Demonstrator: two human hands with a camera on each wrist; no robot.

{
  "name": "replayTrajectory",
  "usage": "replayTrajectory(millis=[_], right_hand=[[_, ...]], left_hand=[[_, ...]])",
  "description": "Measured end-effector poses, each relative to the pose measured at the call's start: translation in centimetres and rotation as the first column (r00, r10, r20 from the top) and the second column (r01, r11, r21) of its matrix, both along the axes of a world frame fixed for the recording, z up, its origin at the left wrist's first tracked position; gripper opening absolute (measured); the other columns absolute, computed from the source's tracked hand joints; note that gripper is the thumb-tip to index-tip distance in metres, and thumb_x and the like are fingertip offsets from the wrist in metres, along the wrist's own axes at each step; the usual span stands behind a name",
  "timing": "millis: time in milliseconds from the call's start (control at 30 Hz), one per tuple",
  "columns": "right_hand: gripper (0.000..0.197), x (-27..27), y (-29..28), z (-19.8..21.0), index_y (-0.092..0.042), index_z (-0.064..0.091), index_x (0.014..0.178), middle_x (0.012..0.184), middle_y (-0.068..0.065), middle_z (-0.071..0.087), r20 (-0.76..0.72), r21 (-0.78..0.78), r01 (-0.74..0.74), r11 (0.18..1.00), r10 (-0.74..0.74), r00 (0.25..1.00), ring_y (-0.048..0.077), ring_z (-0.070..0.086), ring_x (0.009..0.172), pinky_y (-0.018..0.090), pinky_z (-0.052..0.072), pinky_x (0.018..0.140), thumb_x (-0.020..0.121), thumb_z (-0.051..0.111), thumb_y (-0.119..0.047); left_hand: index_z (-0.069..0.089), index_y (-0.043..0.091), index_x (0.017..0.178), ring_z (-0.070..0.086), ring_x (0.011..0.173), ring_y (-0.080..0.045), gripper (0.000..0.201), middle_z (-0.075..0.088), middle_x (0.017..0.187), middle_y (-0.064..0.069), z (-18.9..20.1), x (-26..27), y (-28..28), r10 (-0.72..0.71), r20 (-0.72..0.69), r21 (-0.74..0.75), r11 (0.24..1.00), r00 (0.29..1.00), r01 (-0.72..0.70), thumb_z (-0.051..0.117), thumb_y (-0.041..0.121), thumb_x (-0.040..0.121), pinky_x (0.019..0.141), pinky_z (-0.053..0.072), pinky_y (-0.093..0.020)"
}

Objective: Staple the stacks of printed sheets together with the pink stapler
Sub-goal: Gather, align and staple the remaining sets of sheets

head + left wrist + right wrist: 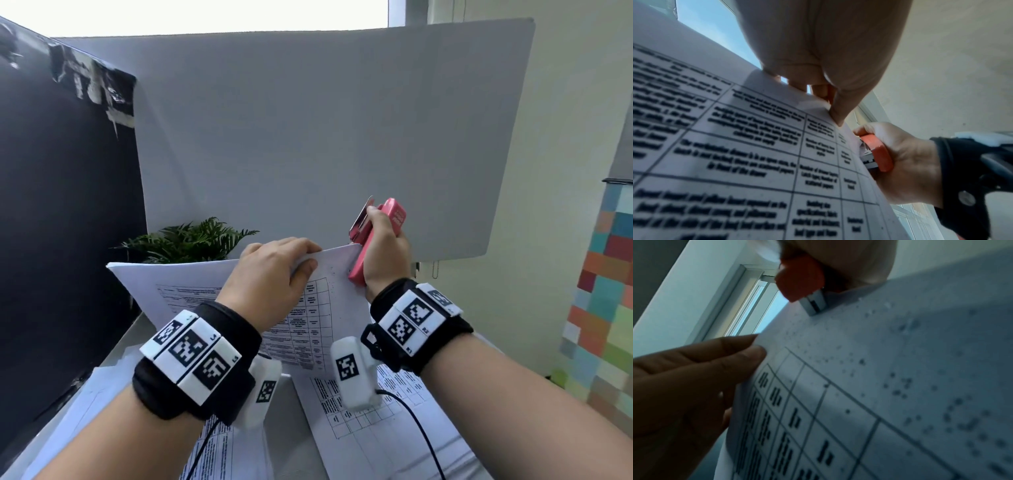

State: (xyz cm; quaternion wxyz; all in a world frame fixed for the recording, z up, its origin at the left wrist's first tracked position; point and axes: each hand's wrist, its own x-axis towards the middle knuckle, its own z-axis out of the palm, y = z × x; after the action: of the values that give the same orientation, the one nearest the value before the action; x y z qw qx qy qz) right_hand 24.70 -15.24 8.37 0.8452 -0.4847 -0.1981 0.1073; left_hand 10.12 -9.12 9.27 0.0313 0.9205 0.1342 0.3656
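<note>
My left hand (274, 270) pinches a stack of printed sheets (191, 291) near its top edge and holds it up off the desk, thumb on the printed face and fingers behind. My right hand (383, 250) grips the pink stapler (394, 216) upright at the stack's top right corner, and the corner sits between the stapler's jaws. In the left wrist view the left hand (830, 100) pinches the sheets (735, 146) while the stapler (877, 154) bites their edge. The right wrist view shows the stapler's metal nose (813, 305) on the paper corner (859, 353), with the left hand's fingers (725, 356) beside it.
More printed sheets (387, 428) lie on the white desk below my hands, some at the left (85, 411). A grey board (308, 137) stands behind, a black panel (51, 205) at the left, and a green plant (188, 240) behind the raised stack.
</note>
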Motion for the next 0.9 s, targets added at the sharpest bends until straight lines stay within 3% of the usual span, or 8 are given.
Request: replayTrajectory(millis=[167,300,367,433,567,767,900], right_hand=[[0.019,-0.2,-0.3,0.2,-0.017,0.061,0.071,0.055,-0.002,0.061,-0.064,0.066,0.006,0.998,-0.001,0.998,0.017,0.058,0.057,0.033,0.046,0.067,0.083,0.058,-0.031],[0.019,-0.1,-0.8,0.6,-0.014,0.059,0.073,0.051,-0.006,0.059,-0.042,0.088,0.007,0.996,-0.003,0.999,0.011,0.056,0.051,0.026,0.045,0.062,0.087,0.057,-0.025],[0.020,0.2,-1.0,0.7,-0.014,0.058,0.071,0.048,-0.008,0.057,-0.024,0.096,0.006,0.995,-0.004,1.000,0.006,0.055,0.045,0.021,0.044,0.058,0.088,0.057,-0.024],[0.022,0.4,-1.2,0.8,-0.013,0.058,0.069,0.050,-0.007,0.057,0.003,0.092,0.013,0.996,-0.014,1.000,0.003,0.054,0.043,0.015,0.044,0.052,0.089,0.056,-0.023],[0.022,0.5,-1.4,1.1,-0.014,0.059,0.070,0.059,-0.001,0.059,0.003,0.149,0.015,0.989,-0.015,1.000,0.010,0.056,0.052,0.019,0.045,0.055,0.090,0.055,-0.022],[0.017,1.6,-3.4,1.7,-0.014,0.059,0.084,0.072,0.002,0.065,-0.026,0.257,0.094,0.962,-0.090,0.996,0.021,0.063,0.066,0.028,0.053,0.063,0.091,0.054,-0.029],[0.018,2.0,-5.4,1.3,-0.014,0.056,0.093,0.076,0.003,0.063,0.043,0.270,0.051,0.961,-0.065,0.997,0.018,0.064,0.070,0.032,0.055,0.067,0.093,0.051,-0.031]], left_hand=[[0.060,0.024,0.112,0.058,0.100,-0.014,0.022,0.065,0.104,0.011,0.1,-0.3,-0.4,0.042,-0.034,0.033,0.999,0.999,-0.041,0.047,0.029,0.096,0.091,0.033,-0.031],[0.044,0.030,0.128,0.054,0.108,-0.012,0.033,0.061,0.112,0.012,0.6,-1.3,-0.5,0.139,-0.147,0.064,0.989,0.979,-0.131,0.045,0.035,0.095,0.098,0.026,-0.028],[0.045,0.030,0.125,0.056,0.103,-0.015,0.032,0.058,0.103,0.013,0.8,-2.0,-0.1,0.184,-0.187,0.067,0.982,0.965,-0.174,0.047,0.038,0.094,0.092,0.029,-0.029],[0.051,0.028,0.114,0.057,0.092,-0.018,0.024,0.055,0.091,0.014,1.0,-2.6,0.3,0.187,-0.193,0.023,0.982,0.963,-0.186,0.051,0.039,0.093,0.079,0.032,-0.027],[0.049,0.028,0.092,0.052,0.076,-0.018,0.007,0.054,0.078,0.012,1.0,-3.0,0.5,0.139,-0.150,-0.044,0.988,0.979,-0.147,0.054,0.034,0.092,0.067,0.036,-0.028],[0.050,0.019,0.093,0.052,0.070,-0.024,0.005,0.054,0.075,0.004,2.0,-3.6,1.3,0.196,0.009,-0.096,0.976,0.981,-0.194,0.053,0.023,0.093,0.063,0.040,-0.034],[0.047,0.014,0.095,0.046,0.061,-0.006,0.006,0.050,0.069,0.008,3.3,-4.6,1.7,0.200,0.243,-0.134,0.976,0.949,-0.171,0.050,0.020,0.095,0.055,0.033,-0.028]])
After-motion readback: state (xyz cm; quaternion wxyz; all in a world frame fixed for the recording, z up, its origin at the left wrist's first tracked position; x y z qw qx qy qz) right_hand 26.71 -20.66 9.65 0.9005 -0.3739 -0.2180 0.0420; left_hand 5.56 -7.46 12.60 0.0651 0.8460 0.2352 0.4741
